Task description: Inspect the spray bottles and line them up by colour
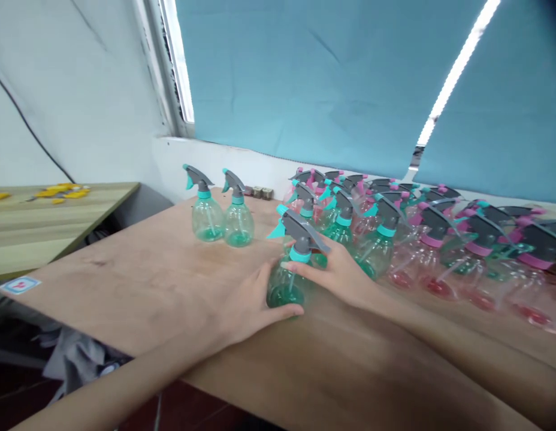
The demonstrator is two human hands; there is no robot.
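A green spray bottle (287, 281) with a grey and turquoise trigger head stands upright near the table's middle, between my hands. My left hand (248, 302) wraps round the lower part of its clear body, thumb across the front. Higher up, my right hand (334, 269) closes round the bottle's neck, with the thumb just below the turquoise collar; its other fingers are partly hidden behind the bottle. Two more green spray bottles, one (208, 215) beside another (239, 220), stand together farther back on the left.
Green and pink spray bottles (433, 257) crowd the right side of the wooden table (138, 287). Small blocks (262, 193) lie by the wall. At left, another table (35, 221) bears yellow pieces (62, 191). A printed sticker (18, 285) marks the near left corner.
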